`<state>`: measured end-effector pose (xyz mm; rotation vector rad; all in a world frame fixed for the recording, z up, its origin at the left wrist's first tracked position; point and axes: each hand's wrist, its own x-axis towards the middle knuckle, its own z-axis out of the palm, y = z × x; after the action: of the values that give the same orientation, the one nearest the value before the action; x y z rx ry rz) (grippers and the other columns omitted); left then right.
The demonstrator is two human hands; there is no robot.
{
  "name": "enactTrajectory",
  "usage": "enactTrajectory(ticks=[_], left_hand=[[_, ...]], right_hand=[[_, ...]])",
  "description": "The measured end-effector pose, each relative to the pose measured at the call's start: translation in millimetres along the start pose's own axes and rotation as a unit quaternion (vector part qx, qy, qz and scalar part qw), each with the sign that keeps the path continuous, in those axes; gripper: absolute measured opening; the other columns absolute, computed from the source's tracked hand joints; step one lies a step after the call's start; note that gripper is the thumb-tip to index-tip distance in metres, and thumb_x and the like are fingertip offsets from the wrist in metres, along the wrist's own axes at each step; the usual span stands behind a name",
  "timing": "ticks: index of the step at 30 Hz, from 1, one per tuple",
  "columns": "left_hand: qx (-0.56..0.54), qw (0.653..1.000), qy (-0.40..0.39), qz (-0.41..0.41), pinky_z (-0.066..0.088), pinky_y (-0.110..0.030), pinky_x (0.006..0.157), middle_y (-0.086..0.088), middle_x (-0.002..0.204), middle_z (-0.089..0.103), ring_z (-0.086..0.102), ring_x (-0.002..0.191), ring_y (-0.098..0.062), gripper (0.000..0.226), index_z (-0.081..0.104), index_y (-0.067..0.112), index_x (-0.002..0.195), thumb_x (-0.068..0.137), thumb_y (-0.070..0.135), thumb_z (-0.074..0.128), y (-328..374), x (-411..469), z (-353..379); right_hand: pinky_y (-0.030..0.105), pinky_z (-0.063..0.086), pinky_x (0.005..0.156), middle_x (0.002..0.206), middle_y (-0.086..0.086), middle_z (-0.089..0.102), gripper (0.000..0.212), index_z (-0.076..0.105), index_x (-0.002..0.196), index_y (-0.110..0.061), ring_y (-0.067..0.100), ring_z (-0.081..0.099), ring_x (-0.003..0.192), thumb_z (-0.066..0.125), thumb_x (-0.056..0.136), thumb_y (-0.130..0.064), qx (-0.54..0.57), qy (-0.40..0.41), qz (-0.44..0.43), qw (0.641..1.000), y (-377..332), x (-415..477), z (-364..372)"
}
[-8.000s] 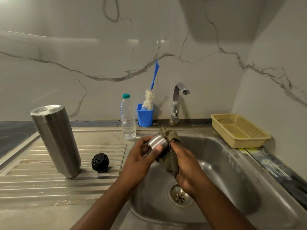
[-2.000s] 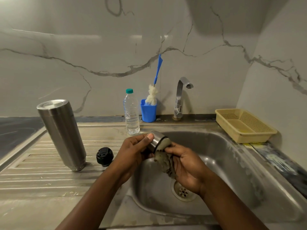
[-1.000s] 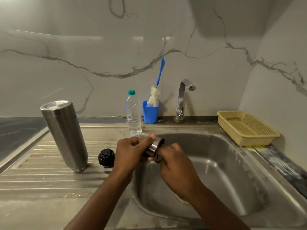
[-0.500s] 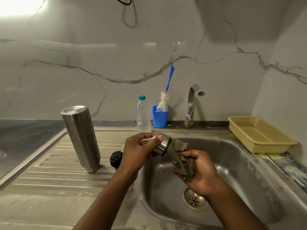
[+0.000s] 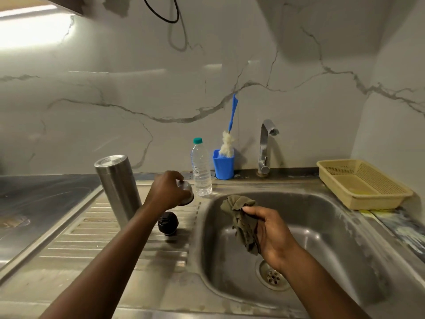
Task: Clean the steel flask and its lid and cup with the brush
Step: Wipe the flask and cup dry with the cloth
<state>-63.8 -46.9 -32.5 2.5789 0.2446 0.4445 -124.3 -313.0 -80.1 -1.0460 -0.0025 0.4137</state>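
The drainboard (image 5: 103, 238), left of the basin (image 5: 333, 226), is judged to be the place on which the coming move turns. On it the steel flask (image 5: 118, 187) stands upright with its long axis vertical, and it is touched by no hand. Behind it, at the wall, a water bottle (image 5: 202, 171) and a blue holder (image 5: 223, 166) are seen; the brush (image 5: 230, 132) stands in the holder, bristles low and handle leaning up to the right, and it is not yet taken. The left hand (image 5: 166, 192) is held above the drainboard, between the flask and the bottle, and its fingers are curled from above around the cup (image 5: 186, 193), whose rim seems to be turned downward. The right hand (image 5: 271, 233) is kept over the basin, where a crumpled cloth (image 5: 239, 215) is pinched between thumb and fingers. The black lid (image 5: 167, 223) lies on the drainboard just below the left hand and closer to the person, apart from the cup. So the free surface for putting the cup down is judged to lie straight under the left hand, and the lid and flask are nearer to this hand than to the right one.
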Motion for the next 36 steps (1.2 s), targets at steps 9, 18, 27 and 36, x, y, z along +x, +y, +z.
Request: enactTrajectory(ticks=[9,18,27,36], left_hand=[[0.053,0.998,-0.037,-0.024,0.045,-0.029,0.076,-0.009,0.113,0.069,0.062,0.096,-0.024,0.037,0.073,0.009,0.123,0.089,0.022,0.075,-7,-1,22],[0.078,0.993,-0.070,-0.045,0.056,-0.036,0.079,-0.007,0.113,0.065,0.063,0.098,-0.025,0.036,0.071,0.009,0.122,0.090,0.022,0.075,-12,6,25],[0.027,0.998,0.016,0.061,0.051,-0.037,0.098,-0.002,0.136,0.068,0.061,0.124,-0.023,0.058,0.064,0.018,0.139,0.089,0.044,0.078,10,-24,15],[-0.120,0.987,-0.020,0.105,0.059,-0.038,0.095,0.009,0.127,0.072,0.067,0.107,-0.009,0.046,0.070,0.031,0.131,0.089,0.046,0.079,62,-77,15]], right_hand=[[0.046,0.059,0.090,0.103,0.014,0.079,0.018,0.074,0.114,-0.010,0.028,0.077,0.097,0.068,0.096,-0.011,-0.126,0.052,-0.066,0.989,10,6,-2],[0.026,0.059,0.073,0.100,0.007,0.080,0.020,0.073,0.114,-0.013,0.020,0.077,0.093,0.067,0.097,-0.005,-0.220,0.040,-0.113,0.968,14,13,-6],[0.027,0.060,0.082,0.110,-0.002,0.078,0.025,0.070,0.120,-0.026,0.012,0.075,0.100,0.066,0.100,-0.013,-0.232,0.045,-0.122,0.964,10,13,-8],[0.038,0.058,0.093,0.108,-0.002,0.079,0.024,0.073,0.112,-0.030,0.019,0.073,0.107,0.070,0.096,-0.012,-0.165,0.115,-0.189,0.961,-41,1,-20]])
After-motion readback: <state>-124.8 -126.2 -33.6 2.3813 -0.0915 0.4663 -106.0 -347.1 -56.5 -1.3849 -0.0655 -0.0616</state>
